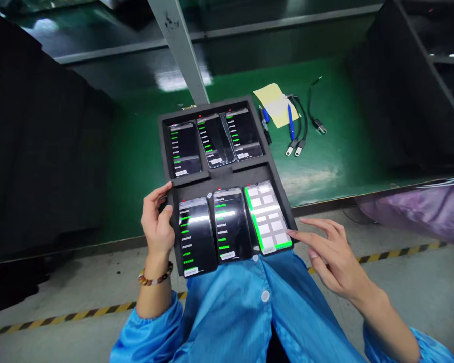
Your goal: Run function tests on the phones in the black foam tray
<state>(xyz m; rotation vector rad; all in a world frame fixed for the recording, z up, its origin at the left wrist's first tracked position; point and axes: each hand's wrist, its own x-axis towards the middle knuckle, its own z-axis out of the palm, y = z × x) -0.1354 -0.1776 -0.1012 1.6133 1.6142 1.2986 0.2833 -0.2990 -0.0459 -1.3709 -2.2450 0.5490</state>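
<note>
A black foam tray (245,172) rests partly over the bench edge, tilted towards me, with two rows of three smartphones. My left hand (158,224) is closed on the tray's left rim, some fingers hidden. My right hand (335,259) is open, its index fingertip at the right edge of the front-right phone (269,218). That phone's screen has white and grey blocks with a green strip along its left and bottom. Beside it, the front-middle phone (232,227) and front-left phone (196,239) show dark lists in green and white text. Similar lists light the back-row phones (214,138).
On the green bench (136,136), right of the tray, lie yellow paper (274,96), a blue pen (290,123), a dark marker (265,128) and black USB cables (304,123). A metal post (183,50) stands behind the tray. Black partitions (41,141) flank both sides.
</note>
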